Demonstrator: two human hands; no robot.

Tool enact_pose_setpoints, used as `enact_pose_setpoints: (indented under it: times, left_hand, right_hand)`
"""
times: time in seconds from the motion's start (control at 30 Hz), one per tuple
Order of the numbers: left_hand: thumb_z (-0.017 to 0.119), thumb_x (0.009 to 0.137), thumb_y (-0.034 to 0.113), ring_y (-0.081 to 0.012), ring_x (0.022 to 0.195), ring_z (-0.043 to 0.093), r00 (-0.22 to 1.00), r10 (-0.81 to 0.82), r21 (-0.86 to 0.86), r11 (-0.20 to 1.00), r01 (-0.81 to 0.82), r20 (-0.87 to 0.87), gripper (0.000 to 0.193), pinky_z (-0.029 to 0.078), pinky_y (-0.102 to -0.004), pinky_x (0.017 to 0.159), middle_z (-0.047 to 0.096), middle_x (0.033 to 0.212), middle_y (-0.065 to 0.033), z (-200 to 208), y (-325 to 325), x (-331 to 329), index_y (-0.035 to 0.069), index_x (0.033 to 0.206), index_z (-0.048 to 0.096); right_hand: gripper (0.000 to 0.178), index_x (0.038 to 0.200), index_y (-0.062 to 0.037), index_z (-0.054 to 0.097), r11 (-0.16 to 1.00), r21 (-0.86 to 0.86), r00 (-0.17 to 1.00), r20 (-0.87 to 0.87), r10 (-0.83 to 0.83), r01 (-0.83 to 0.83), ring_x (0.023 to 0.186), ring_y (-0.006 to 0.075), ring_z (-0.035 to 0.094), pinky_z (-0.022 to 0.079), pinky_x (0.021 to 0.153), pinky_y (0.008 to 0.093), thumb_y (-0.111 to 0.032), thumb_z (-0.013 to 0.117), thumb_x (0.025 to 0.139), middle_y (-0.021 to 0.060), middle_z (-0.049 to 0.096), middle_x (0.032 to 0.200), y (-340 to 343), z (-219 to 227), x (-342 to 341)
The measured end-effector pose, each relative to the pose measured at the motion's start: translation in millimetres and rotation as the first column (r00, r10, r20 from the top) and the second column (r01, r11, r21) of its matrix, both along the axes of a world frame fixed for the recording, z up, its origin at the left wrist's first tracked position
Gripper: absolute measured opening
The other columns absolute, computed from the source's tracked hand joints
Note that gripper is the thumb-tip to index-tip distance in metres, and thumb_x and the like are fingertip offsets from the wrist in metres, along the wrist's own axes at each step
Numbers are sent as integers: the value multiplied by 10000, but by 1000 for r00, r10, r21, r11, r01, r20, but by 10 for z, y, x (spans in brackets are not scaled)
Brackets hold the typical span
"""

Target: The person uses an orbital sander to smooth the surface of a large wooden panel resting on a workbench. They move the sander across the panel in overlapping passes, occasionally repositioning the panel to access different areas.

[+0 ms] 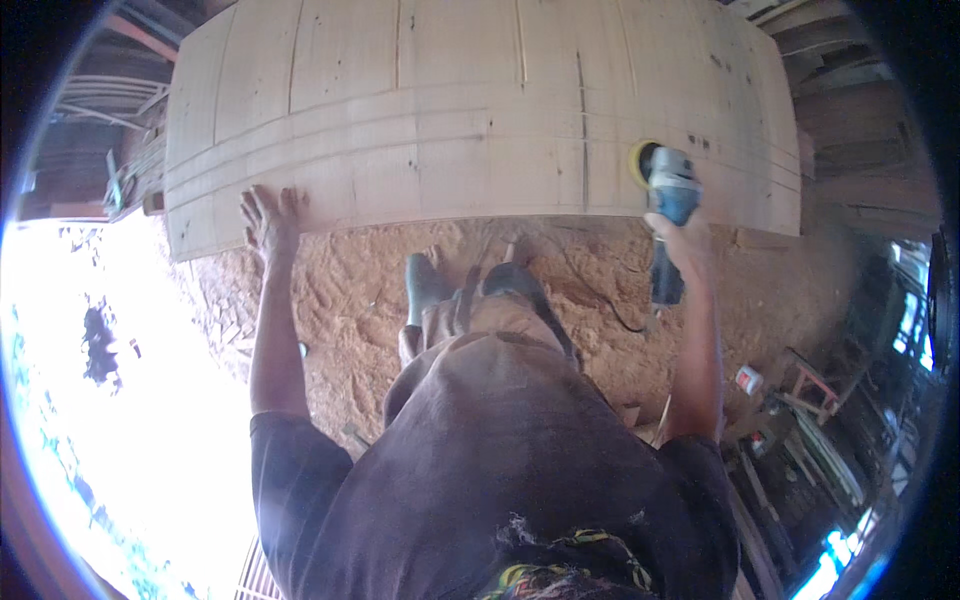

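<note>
In front of me lies a wide pale wooden panel (pixel 450 150) with long grooves and dark marks in its face. My left hand (pixel 270 222) rests flat on its near edge at the left, fingers spread. Toward the right, my right hand (pixel 685 243) is wrapped round the body of a blue and grey angle grinder (pixel 676 190). A round yellow-rimmed sanding disc (pixel 643 163) on its head is tilted against the panel's surface; whether it spins I cannot tell. The grinder's dark rear end sticks out below my hand, over the panel's near edge.
A dark power cord (pixel 610 307) runs across the sawdust-covered ground (pixel 345 320) near my feet. Stacked boards (pixel 850 130) stand beyond the panel's right side. Scrap wood (pixel 800 450) and a small white container (pixel 748 379) lie at the lower right. Glaring daylight fills the left.
</note>
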State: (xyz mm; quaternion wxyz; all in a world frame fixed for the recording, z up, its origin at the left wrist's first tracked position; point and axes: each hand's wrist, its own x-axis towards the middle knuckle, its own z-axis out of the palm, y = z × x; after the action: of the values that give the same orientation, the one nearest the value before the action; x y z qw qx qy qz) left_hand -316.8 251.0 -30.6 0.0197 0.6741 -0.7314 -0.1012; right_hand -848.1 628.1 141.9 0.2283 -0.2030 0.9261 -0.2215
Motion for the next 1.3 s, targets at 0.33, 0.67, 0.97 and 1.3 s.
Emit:
enact_pose_setpoints:
  times: [0.33, 0.67, 0.97, 1.3]
  left_hand:
    - [404, 1056, 584, -437, 1582, 11, 851, -525, 161, 838, 521, -15, 920, 44, -552, 1270, 41, 1698, -288, 493, 1826, -2449, -65, 1617, 73]
    - [466, 1042, 505, -326, 1584, 155, 264, -910, -61, 298, 953, -319, 752, 146, -537, 1272, 198, 1706, -148, 976, 2996, -3953, 56, 1615, 274]
    - [463, 1048, 511, -338, 1587, 138, 672, -733, -30, 678, 735, -105, 714, 156, -571, 1246, 154, 1721, -133, 558, 1759, -2440, 195, 1646, 233]
    - [519, 961, 655, -470, 1433, 428, 836, 549, 163, 825, -541, -5, 929, 331, -470, 1204, 395, 1551, -348, -136, 699, 1946, -11, 1574, 311]
  right_hand:
    - [345, 1089, 1, 629, 542, -456, 689, 622, -373, 706, 734, 215, 692, 568, 646, 347, -89, 819, 816, 101, 677, 854, 1152, -136, -295]
    - [305, 1136, -28, 638, 490, -406, 602, 716, -355, 772, 803, 203, 679, 569, 712, 337, -220, 756, 930, 85, 677, 929, 1718, -450, -443]
    - [332, 1188, -17, 615, 586, -419, 671, 672, -313, 694, 843, 193, 679, 566, 743, 320, -223, 729, 955, 76, 676, 949, 1298, -93, -30]
    - [287, 1092, -46, 637, 639, -340, 611, 746, -264, 691, 795, 143, 653, 545, 715, 276, -253, 756, 933, 47, 653, 906, 689, -261, 608]
